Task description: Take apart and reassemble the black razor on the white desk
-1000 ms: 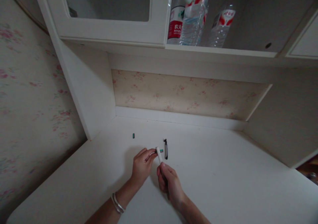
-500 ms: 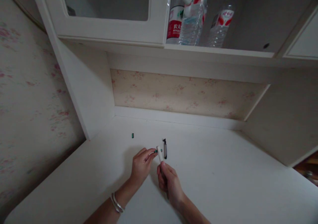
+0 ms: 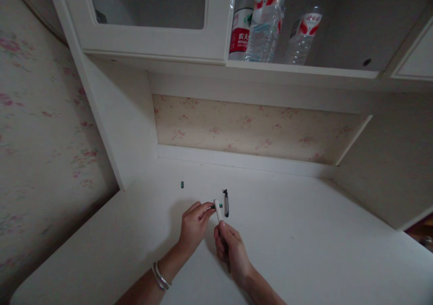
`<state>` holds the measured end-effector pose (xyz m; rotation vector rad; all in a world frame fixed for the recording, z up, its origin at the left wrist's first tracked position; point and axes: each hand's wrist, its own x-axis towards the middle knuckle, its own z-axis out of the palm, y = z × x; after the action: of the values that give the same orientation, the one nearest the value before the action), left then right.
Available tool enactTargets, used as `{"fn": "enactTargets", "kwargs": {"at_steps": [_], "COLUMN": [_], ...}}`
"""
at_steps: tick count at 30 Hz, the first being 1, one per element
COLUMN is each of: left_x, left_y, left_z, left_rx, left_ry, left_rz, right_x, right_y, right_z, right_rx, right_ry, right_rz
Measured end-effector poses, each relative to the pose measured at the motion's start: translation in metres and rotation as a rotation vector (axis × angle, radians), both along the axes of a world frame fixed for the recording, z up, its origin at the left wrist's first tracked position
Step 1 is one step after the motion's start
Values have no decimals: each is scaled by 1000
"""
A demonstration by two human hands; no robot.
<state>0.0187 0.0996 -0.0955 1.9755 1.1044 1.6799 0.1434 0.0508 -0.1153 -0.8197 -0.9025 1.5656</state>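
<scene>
My right hand (image 3: 232,248) is wrapped round a slim stick (image 3: 218,209), white at its upper end and dark lower down, and holds it slanted above the table. My left hand (image 3: 194,226), with silver bangles at the wrist, pinches a small dark piece at the stick's white tip. A green-and-black bit (image 3: 221,205) shows just right of the tip; whether it is part of the pinched piece I cannot tell. Close by on the right lies a thin black-and-grey object with a small head (image 3: 226,204). A small dark green rectangular piece (image 3: 181,184) rests farther back on the left.
The white tabletop (image 3: 291,260) runs back to a low ledge and a flowered wall panel (image 3: 243,124). Above hangs a white cabinet (image 3: 216,43) with plastic bottles (image 3: 302,36) on its open shelf. Side panels (image 3: 101,111) stand left and right.
The green-and-black bit shows more beyond the right side of the white tip. Both hands keep nearly the same place and hold; the whole view has shifted slightly.
</scene>
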Motion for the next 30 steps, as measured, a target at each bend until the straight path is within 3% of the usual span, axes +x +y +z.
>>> {"fn": "enactTargets", "kwargs": {"at_steps": [3, 8, 13, 17, 23, 30], "left_x": [0, 0, 0, 0, 1, 1], "left_y": [0, 1, -1, -1, 0, -2], "left_z": [0, 0, 2, 0, 0, 3], "left_rx": [17, 41, 34, 27, 24, 31], "left_ry": [-7, 1, -2, 0, 3, 6], "left_rz": [4, -13, 7, -19, 0, -11], "right_x": [1, 1, 3, 2, 3, 3], "right_y": [-1, -2, 1, 1, 1, 2], "right_z": [3, 5, -1, -4, -3, -2], "right_rx": [9, 14, 4, 21, 1, -27], "right_ry": [-1, -16, 9, 4, -8, 1], "right_rz": [-43, 33, -37, 29, -34, 3]}}
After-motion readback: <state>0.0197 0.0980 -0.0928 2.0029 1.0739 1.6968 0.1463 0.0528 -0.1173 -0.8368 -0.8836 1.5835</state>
